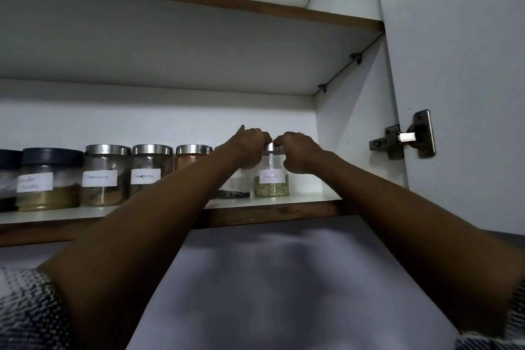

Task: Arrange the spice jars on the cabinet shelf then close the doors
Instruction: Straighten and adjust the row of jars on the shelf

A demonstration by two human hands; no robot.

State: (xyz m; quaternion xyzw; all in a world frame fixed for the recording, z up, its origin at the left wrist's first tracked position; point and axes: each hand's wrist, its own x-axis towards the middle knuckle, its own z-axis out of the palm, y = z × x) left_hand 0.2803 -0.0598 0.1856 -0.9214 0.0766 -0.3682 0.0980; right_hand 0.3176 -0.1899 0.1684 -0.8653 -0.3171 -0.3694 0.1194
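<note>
Two hands reached up to a jar on a cabinet shelf.
The left hand (250, 148) and right hand (298, 152) both gripped the metal lid of the fennel jar (272, 179), fingers curled round it, at about 12 o'clock from the viewer. It stood upright on the shelf (306, 198), rightmost in a row of labelled spice jars (105, 176) stretching toward 9 o'clock. The open cabinet door (460, 94) hung at 3 o'clock.
</note>
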